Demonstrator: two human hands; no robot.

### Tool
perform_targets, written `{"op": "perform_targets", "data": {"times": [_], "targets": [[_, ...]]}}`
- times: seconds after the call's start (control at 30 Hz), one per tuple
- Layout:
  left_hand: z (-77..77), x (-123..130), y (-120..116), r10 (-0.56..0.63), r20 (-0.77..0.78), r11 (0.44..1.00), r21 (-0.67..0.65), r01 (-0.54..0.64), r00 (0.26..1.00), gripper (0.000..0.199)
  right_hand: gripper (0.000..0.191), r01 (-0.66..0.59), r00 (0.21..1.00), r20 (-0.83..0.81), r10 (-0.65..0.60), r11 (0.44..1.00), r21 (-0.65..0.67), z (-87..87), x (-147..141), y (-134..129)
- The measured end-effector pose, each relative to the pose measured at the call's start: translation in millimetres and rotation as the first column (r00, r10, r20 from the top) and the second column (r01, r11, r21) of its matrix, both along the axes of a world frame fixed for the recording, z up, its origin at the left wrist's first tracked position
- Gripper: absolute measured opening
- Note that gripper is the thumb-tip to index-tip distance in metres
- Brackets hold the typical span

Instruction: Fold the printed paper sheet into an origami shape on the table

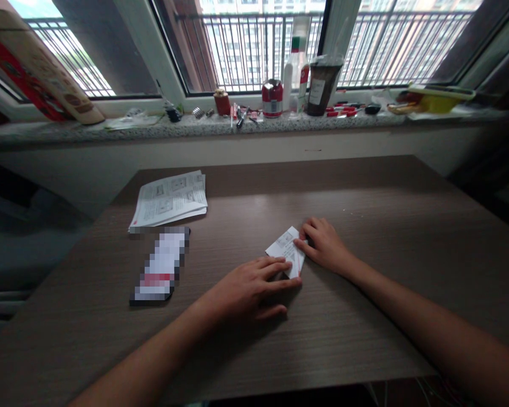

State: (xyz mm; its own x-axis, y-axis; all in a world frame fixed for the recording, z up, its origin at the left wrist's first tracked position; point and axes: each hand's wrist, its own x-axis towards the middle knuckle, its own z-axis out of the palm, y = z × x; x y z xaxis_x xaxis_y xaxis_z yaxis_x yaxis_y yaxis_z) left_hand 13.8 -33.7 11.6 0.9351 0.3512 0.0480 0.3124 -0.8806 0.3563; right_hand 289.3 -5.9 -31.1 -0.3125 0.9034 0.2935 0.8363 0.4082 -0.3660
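A small folded sheet of printed paper [285, 244] lies on the brown wooden table [254, 198], between my hands. My left hand [254, 285] is on its near left side, fingers spread, with fingertips resting on the lower edge of the paper. On the right corner of the paper is my right hand [324, 246], its thumb and curled fingers pinching that edge. Parts of the paper are hidden under the fingertips.
Printed sheets [169, 198] lie at the table's back left, with a blurred-out phone [161, 265] nearer. A stone windowsill [152, 133] behind holds a red can [272, 99], a dark cup [321, 87], a bottle and small items.
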Motion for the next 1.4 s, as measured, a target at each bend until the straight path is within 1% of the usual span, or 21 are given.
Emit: {"op": "perform_targets", "data": {"times": [0.2,0.4,0.73,0.83,1.0,1.07,1.2,1.3,1.4], "targets": [[-1.9,-1.1,-0.2,0.019,0.025,1.0,-0.013,-0.019,1.0,0.056,0.017,0.021,0.998,0.067,-0.021,1.0,0.004,2.6,-3.6,-2.3],[0.7,0.1,-0.2,0.025,0.018,0.999,-0.033,-0.024,1.0,0.057,0.018,0.034,0.994,0.1,-0.035,0.999,0.006,2.8,-5.2,-3.1],[1.1,0.6,-0.4,0.029,0.057,0.998,-0.053,-0.026,0.998,0.056,0.019,0.03,0.996,0.087,-0.031,0.999,0.011,3.3,-5.3,-2.7],[1.1,1.7,0.7,0.022,0.052,0.998,-0.053,-0.019,0.998,0.056,0.018,0.032,0.995,0.094,-0.032,0.999,0.004,3.3,-5.4,-2.4],[2.4,3.3,3.0,-0.027,0.021,0.999,-0.039,0.028,0.999,0.057,0.019,0.026,0.995,0.1,-0.024,1.0,-0.018,2.0,-4.7,-0.8],[2.4,3.8,3.0,-0.023,0.018,0.999,-0.037,0.023,1.0,0.059,0.019,0.024,0.995,0.097,-0.022,1.0,-0.02,1.1,-3.9,0.0],[2.0,5.5,1.0,0.024,0.016,0.999,-0.04,-0.024,1.0,0.072,0.018,0.019,0.997,0.073,-0.018,1.0,-0.016,-0.6,-2.4,1.3],[2.6,7.3,-0.7,0.044,0.006,0.999,-0.033,-0.043,0.999,0.075,0.019,0.01,0.999,0.044,-0.009,1.0,-0.023,-0.2,-1.3,2.0],[3.2,8.3,-1.7,0.05,-0.011,0.998,-0.034,-0.05,0.999,0.076,0.018,-0.016,1.0,-0.021,0.015,0.999,-0.03,4.5,0.6,0.5]]}}
